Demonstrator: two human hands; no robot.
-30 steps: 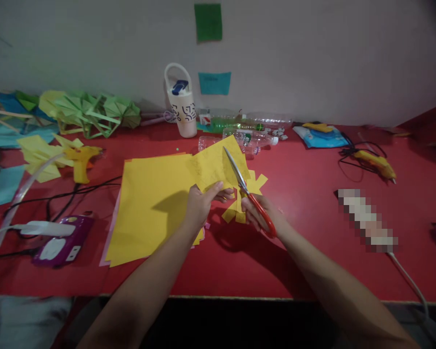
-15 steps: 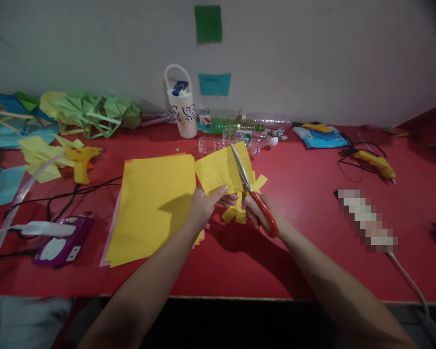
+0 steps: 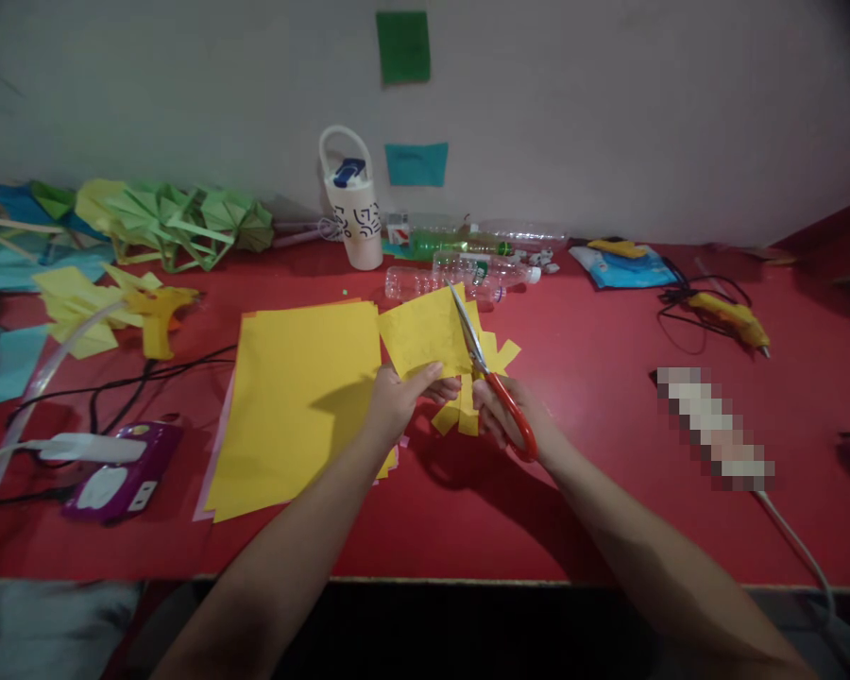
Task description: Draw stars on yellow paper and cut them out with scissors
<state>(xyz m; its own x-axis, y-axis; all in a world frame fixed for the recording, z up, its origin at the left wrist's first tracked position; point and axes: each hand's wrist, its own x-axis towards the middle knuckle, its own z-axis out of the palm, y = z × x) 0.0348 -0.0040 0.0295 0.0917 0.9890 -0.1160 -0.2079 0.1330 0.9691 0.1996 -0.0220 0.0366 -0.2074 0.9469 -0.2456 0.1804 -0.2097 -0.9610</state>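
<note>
My left hand (image 3: 397, 401) pinches the lower edge of a small yellow paper piece (image 3: 421, 331) and holds it up above the red table (image 3: 595, 368). In my right hand (image 3: 514, 416) is a pair of red-handled scissors (image 3: 492, 378), the blades pointing up and away along the paper's right edge. Yellow paper offcuts (image 3: 496, 354) lie under and behind the scissors. A stack of yellow sheets (image 3: 297, 397) rests flat on the table just left of my left hand.
Left: a yellow glue gun (image 3: 157, 312), black cables, a purple device (image 3: 120, 477), green folded paper shapes (image 3: 177, 222). At the back stand a white cup carrier (image 3: 354, 203) and empty plastic bottles (image 3: 467, 260). Right: another glue gun (image 3: 733, 321) and a blue packet (image 3: 623, 264).
The paper piece has turned more upright and is now narrower. The scissors have swung from leaning left to nearly upright along its right edge. Both hands stay in place.
</note>
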